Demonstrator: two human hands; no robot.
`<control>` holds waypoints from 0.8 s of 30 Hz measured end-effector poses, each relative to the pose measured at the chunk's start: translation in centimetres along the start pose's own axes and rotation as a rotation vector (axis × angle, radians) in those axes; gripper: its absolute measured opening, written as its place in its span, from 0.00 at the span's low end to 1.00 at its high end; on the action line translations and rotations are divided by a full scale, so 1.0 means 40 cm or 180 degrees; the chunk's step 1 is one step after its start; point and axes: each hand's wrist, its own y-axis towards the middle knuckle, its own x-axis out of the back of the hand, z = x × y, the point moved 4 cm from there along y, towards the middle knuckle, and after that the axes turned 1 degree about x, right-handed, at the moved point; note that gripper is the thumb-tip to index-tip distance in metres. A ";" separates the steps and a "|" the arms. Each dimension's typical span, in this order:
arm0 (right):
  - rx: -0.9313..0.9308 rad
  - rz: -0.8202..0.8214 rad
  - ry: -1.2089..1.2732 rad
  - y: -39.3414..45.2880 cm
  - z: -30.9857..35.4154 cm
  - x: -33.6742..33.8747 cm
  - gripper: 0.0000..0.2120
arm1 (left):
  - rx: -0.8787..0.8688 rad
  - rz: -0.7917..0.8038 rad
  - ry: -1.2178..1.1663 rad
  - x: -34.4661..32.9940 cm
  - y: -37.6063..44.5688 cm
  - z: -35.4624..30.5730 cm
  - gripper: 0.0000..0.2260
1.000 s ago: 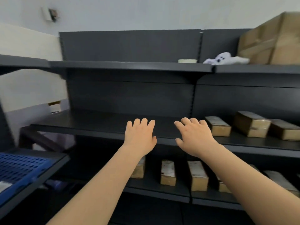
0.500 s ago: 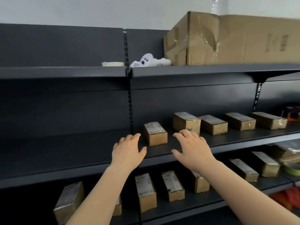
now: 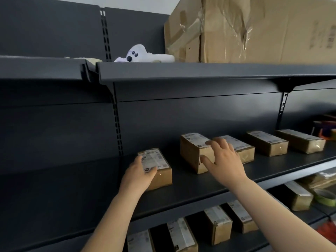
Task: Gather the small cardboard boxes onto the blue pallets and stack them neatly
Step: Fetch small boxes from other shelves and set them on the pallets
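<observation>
I'm at the pickup: left hand (image 3: 139, 176) wraps its fingers round the nearest box (image 3: 157, 169), right hand (image 3: 224, 160) spread, touching the next box (image 3: 195, 151). Next, grip and lift both.

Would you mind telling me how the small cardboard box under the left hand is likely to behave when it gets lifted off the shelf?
The small cardboard box probably stays stiff: its edges look square. It lies flat, so it should not tip or roll. The glossy label on top may be slightly slippery under the left hand.
</observation>
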 end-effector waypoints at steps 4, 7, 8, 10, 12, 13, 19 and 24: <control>-0.0189 -0.0167 0.0315 0.053 -0.053 -0.036 0.25 | 0.0024 0.0042 -0.0113 -0.038 0.029 -0.015 0.31; -0.0506 -0.0192 0.1020 0.090 -0.101 -0.070 0.25 | 0.0037 0.0058 -0.0302 -0.067 0.044 -0.032 0.31; -0.0632 -0.0192 0.1311 0.097 -0.116 -0.079 0.25 | 0.0057 0.0059 -0.0355 -0.076 0.049 -0.038 0.31; -0.0806 -0.0317 0.1751 0.110 -0.146 -0.091 0.25 | 0.0122 0.0035 -0.0442 -0.092 0.055 -0.050 0.31; -0.0927 -0.0520 0.1925 0.124 -0.173 -0.093 0.23 | 0.0193 -0.0018 -0.0498 -0.105 0.057 -0.064 0.29; -0.0982 -0.0519 0.1981 0.135 -0.186 -0.096 0.23 | 0.0239 -0.0055 -0.0519 -0.111 0.057 -0.070 0.29; -0.1399 0.0720 0.3131 0.188 -0.206 -0.163 0.29 | 0.0610 -0.0278 -0.0716 -0.150 0.061 -0.114 0.29; -0.1645 0.1341 0.3855 0.183 -0.204 -0.194 0.27 | 0.0820 -0.0419 -0.1098 -0.198 0.050 -0.149 0.24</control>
